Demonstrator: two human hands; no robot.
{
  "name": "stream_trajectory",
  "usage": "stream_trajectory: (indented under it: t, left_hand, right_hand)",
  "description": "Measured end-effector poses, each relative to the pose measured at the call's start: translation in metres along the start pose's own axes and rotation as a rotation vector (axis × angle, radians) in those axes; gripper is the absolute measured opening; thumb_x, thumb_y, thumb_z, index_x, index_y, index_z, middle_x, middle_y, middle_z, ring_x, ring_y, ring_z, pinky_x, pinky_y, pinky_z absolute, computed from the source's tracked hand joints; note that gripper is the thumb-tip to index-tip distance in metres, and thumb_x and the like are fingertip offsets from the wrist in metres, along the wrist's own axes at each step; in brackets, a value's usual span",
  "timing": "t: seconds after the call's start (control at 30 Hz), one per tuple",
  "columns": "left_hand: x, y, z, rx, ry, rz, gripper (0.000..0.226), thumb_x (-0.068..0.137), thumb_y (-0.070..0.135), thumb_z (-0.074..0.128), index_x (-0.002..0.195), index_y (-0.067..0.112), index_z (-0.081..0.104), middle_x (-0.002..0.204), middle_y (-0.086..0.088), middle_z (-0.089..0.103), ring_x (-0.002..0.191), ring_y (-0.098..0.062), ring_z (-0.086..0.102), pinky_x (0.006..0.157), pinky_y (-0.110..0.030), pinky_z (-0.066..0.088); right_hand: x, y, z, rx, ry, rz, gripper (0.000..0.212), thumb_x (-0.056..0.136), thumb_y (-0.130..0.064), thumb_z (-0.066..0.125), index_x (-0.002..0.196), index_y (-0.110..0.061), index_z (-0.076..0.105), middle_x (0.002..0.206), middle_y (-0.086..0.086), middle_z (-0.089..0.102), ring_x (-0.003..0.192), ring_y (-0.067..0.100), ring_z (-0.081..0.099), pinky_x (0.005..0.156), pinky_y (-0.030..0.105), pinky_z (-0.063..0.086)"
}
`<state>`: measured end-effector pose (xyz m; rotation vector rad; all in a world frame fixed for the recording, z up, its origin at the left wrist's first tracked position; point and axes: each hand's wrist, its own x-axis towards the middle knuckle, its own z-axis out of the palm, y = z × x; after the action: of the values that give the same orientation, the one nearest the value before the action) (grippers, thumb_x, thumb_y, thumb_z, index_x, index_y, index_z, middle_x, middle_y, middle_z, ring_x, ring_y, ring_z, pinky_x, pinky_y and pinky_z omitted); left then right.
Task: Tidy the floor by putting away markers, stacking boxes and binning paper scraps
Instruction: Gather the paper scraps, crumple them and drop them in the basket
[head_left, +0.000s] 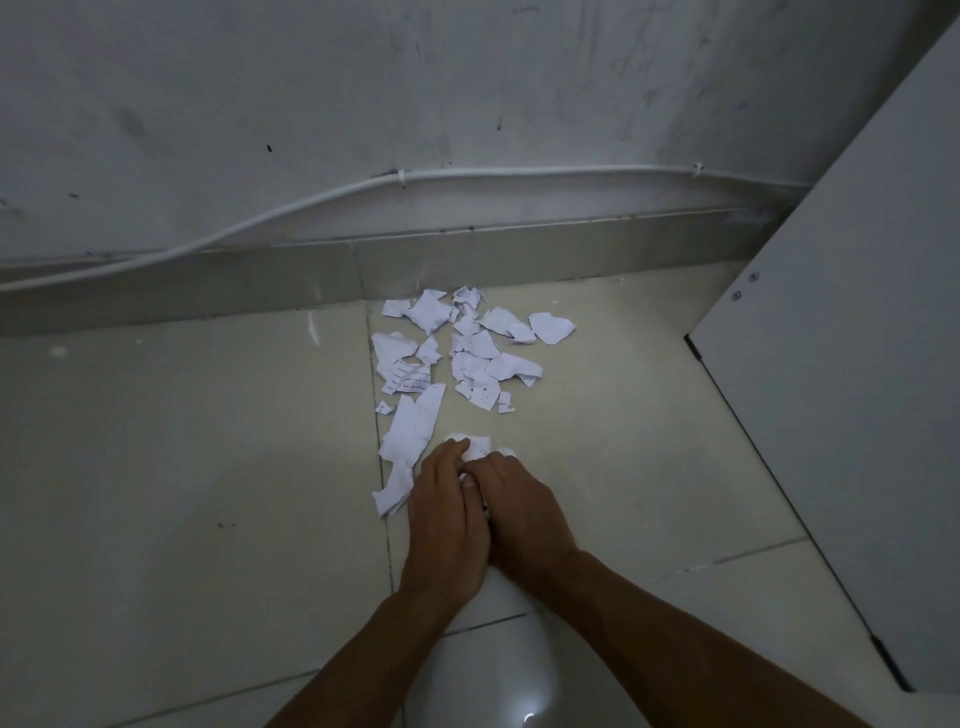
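Where they meet, left hand (441, 514) and right hand (524, 512), each grip curled round bunched paper scraps (479, 447)

White cable (519, 171) along scuffed wall (467, 78), cabinet (857, 312) right

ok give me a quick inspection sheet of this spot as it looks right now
surface: pale glossy tiled floor, a few specks.
job's things: torn paper scraps scattered near the skirting; long torn strip beside the left hand; no markers, boxes or bin in view.
clutter: nothing seen.
grippers: left hand and right hand together, gripping crumpled scraps on the floor.
cables: white cable clipped along the wall.
surroundings: scuffed wall; white panel at right.
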<state>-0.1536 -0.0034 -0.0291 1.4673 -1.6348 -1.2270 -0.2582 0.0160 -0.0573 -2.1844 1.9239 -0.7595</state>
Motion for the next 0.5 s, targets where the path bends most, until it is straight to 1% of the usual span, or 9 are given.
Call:
stream_trajectory:
  t: [0.03, 0.1, 0.13, 0.17, 0.2, 0.27, 0.37, 0.43, 0.5]
  left_hand:
    - [0.001, -0.004, -0.004, 0.015, -0.011, -0.008, 0.034, 0.102, 0.002, 0.041, 0.136, 0.004, 0.046, 0.141, -0.007, 0.047, 0.132, -0.020, 0.043, 0.116, -0.033, 0.030]
    - [0.002, 0.005, -0.009, -0.056, -0.100, -0.085, 0.033, 0.104, 0.005, 0.038, 0.135, 0.000, 0.047, 0.139, -0.016, 0.052, 0.131, -0.029, 0.047, 0.115, -0.042, 0.033]
    - [0.002, 0.012, -0.015, -0.125, -0.119, -0.167, 0.032, 0.104, 0.008, 0.038, 0.133, -0.001, 0.048, 0.135, -0.020, 0.055, 0.128, -0.033, 0.050, 0.113, -0.045, 0.035]
    - [0.004, 0.011, -0.018, -0.140, -0.098, -0.212, 0.032, 0.104, 0.010, 0.038, 0.131, -0.001, 0.050, 0.132, -0.022, 0.057, 0.125, -0.035, 0.053, 0.111, -0.045, 0.037]
    - [0.002, 0.019, -0.025, -0.160, -0.081, -0.243, 0.030, 0.104, 0.012, 0.039, 0.129, 0.001, 0.053, 0.129, -0.021, 0.059, 0.121, -0.034, 0.055, 0.109, -0.045, 0.039]
    - [0.002, 0.025, -0.036, -0.138, -0.027, -0.211, 0.025, 0.105, 0.017, 0.041, 0.120, 0.009, 0.059, 0.122, -0.014, 0.064, 0.113, -0.027, 0.060, 0.104, -0.044, 0.045]
    - [0.005, 0.033, -0.052, -0.184, 0.066, -0.130, 0.017, 0.102, 0.013, 0.046, 0.110, 0.012, 0.061, 0.115, -0.010, 0.065, 0.108, -0.025, 0.062, 0.100, -0.044, 0.049]
    - [0.007, 0.042, -0.065, -0.189, 0.120, -0.101, 0.022, 0.101, 0.011, 0.044, 0.112, 0.009, 0.062, 0.115, -0.010, 0.065, 0.107, -0.025, 0.062, 0.099, -0.046, 0.049]
    - [0.008, 0.052, -0.079, -0.205, 0.156, -0.079, 0.022, 0.101, 0.011, 0.043, 0.109, 0.011, 0.063, 0.115, -0.011, 0.064, 0.107, -0.026, 0.062, 0.098, -0.049, 0.050]
  right_hand:
    - [0.002, -0.001, 0.002, 0.046, -0.074, 0.062, 0.036, 0.087, -0.021, 0.061, 0.114, 0.003, 0.066, 0.111, 0.022, 0.069, 0.101, 0.039, 0.068, 0.088, 0.046, 0.057]
    - [0.004, 0.003, 0.009, 0.101, -0.226, 0.184, 0.055, 0.093, -0.024, 0.064, 0.141, -0.001, 0.047, 0.145, 0.020, 0.049, 0.135, 0.035, 0.045, 0.113, 0.041, 0.037]
    - [0.007, 0.004, 0.009, 0.132, -0.302, 0.216, 0.063, 0.095, -0.025, 0.064, 0.148, -0.005, 0.037, 0.155, 0.016, 0.036, 0.144, 0.028, 0.034, 0.119, 0.036, 0.026]
    - [0.011, 0.000, 0.006, 0.170, -0.352, 0.218, 0.065, 0.095, -0.024, 0.064, 0.150, -0.006, 0.032, 0.158, 0.014, 0.031, 0.146, 0.024, 0.031, 0.120, 0.033, 0.022]
    - [0.016, -0.004, 0.003, 0.203, -0.331, 0.183, 0.061, 0.095, -0.021, 0.064, 0.147, -0.003, 0.037, 0.154, 0.017, 0.037, 0.142, 0.025, 0.037, 0.119, 0.034, 0.025]
    - [0.027, -0.015, -0.003, 0.253, -0.190, 0.068, 0.045, 0.093, -0.011, 0.064, 0.134, 0.004, 0.053, 0.135, 0.022, 0.057, 0.123, 0.027, 0.057, 0.108, 0.033, 0.042]
    - [0.042, -0.041, -0.019, 0.290, -0.082, 0.041, 0.037, 0.089, -0.003, 0.064, 0.126, 0.004, 0.061, 0.121, 0.021, 0.065, 0.108, 0.027, 0.064, 0.094, 0.031, 0.051]
    - [0.054, -0.058, -0.030, 0.300, 0.034, -0.065, 0.034, 0.082, 0.005, 0.070, 0.116, 0.004, 0.066, 0.107, 0.017, 0.069, 0.096, 0.025, 0.068, 0.085, 0.031, 0.055]
    - [0.065, -0.075, -0.040, 0.304, 0.076, -0.128, 0.034, 0.078, 0.011, 0.071, 0.112, 0.007, 0.066, 0.102, 0.018, 0.070, 0.092, 0.026, 0.069, 0.082, 0.032, 0.055]
